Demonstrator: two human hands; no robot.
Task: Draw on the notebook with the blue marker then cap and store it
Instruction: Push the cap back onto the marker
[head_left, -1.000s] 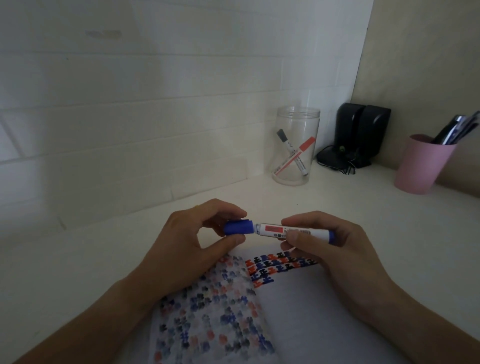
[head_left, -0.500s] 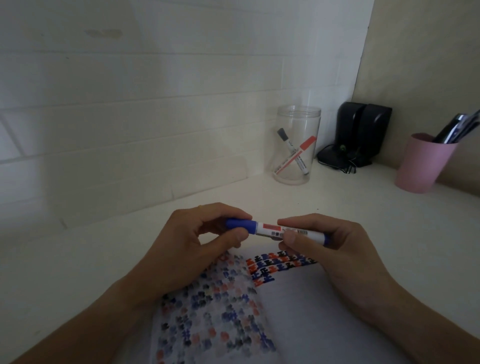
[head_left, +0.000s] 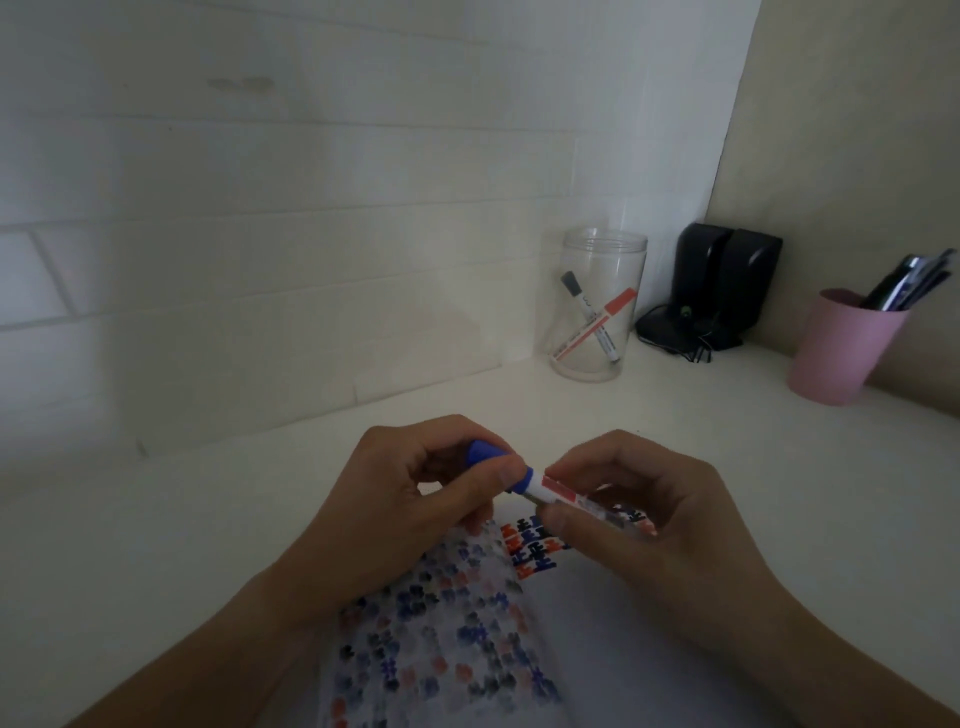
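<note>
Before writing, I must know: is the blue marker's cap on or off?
On: the blue cap sits against the marker barrel, no tip showing.

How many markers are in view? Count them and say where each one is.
3. The blue marker is held between both hands; a black-capped marker and a red-capped marker cross inside the clear jar. The pink cup's contents are unclear.

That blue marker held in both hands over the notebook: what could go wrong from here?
The left hand pinches the blue cap while the right hand holds the marker above the open notebook. If the cap comes off with a jerk, the tip might smear the page or fingers. The cap could also slip and roll away.
</note>
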